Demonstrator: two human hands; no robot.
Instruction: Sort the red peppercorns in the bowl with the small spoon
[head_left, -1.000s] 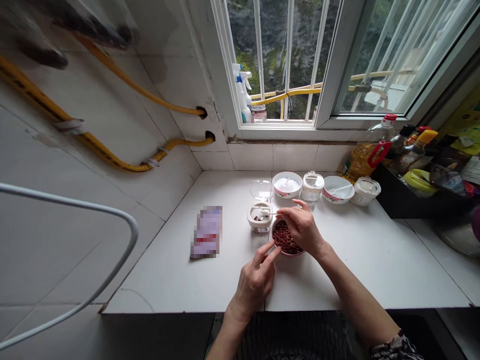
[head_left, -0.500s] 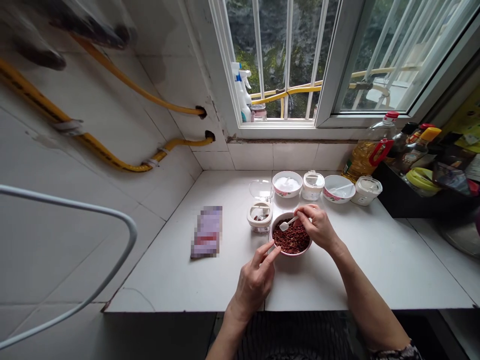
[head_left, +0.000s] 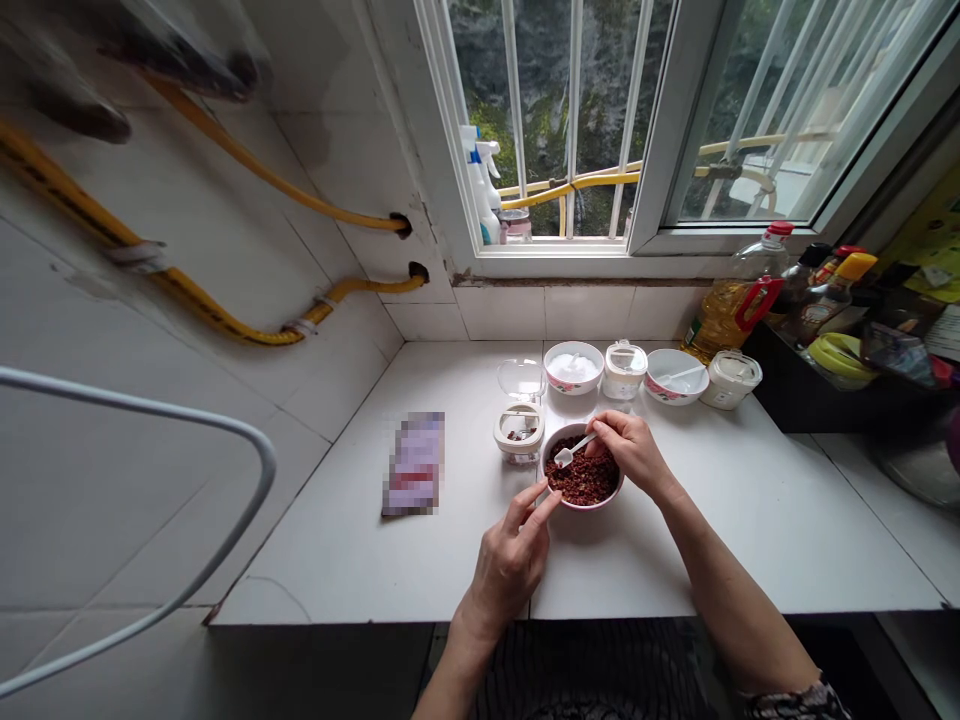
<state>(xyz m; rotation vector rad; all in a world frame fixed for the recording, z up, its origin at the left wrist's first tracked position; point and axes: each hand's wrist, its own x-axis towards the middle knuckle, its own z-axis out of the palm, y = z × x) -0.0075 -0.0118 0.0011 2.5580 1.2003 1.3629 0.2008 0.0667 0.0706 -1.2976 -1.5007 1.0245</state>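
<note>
A pink bowl (head_left: 550, 491) of dark red peppercorns (head_left: 589, 480) stands on the white counter (head_left: 360, 560). My right hand (head_left: 632, 450) holds a small white spoon (head_left: 572, 452), its scoop over the peppercorns. My left hand (head_left: 512, 558) steadies the bowl, fingertips touching its near left rim. Just left of the bowl is a small clear spice jar (head_left: 518, 433) with its lid flipped up and a few peppercorns inside.
Behind stand a bowl of white powder (head_left: 574, 367), a lidded jar (head_left: 625, 368), a bowl with a spoon (head_left: 676, 377) and another lidded jar (head_left: 731, 380). Oil and sauce bottles (head_left: 731, 300) crowd the right. A packet (head_left: 414, 463) lies to the left.
My right hand moved the spoon from the small jar back to the bowl and lowered it onto the peppercorns. The left hand stayed at the rim.
</note>
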